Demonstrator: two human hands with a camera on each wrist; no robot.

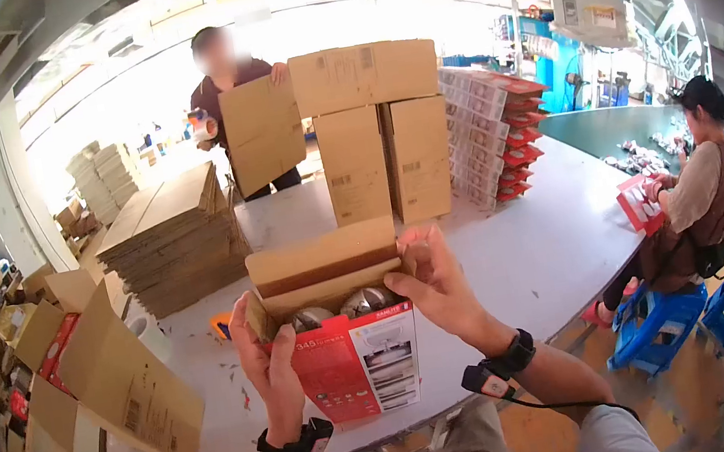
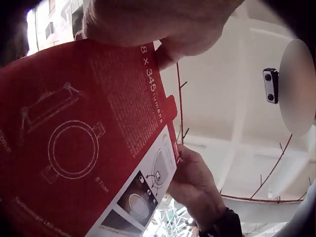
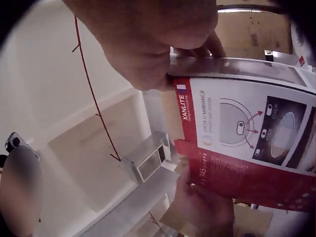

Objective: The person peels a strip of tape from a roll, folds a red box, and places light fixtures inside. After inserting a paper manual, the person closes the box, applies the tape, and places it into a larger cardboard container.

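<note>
A red-and-white printed box stands upright near the table's front edge, its top open. Inside it, two round shiny spotlights show at the top. A brown flap rises behind them. My left hand grips the box's left side, thumb on the front near the top edge. At the top right corner, my right hand pinches the rim with its thumb on the near side. The right wrist view shows this hand at the corner beside the printed white panel.
An open brown carton with red boxes inside stands at left. Flattened cardboard is stacked behind it. Brown cartons and stacked packs stand across the table. One person holds cardboard opposite; another sits at right.
</note>
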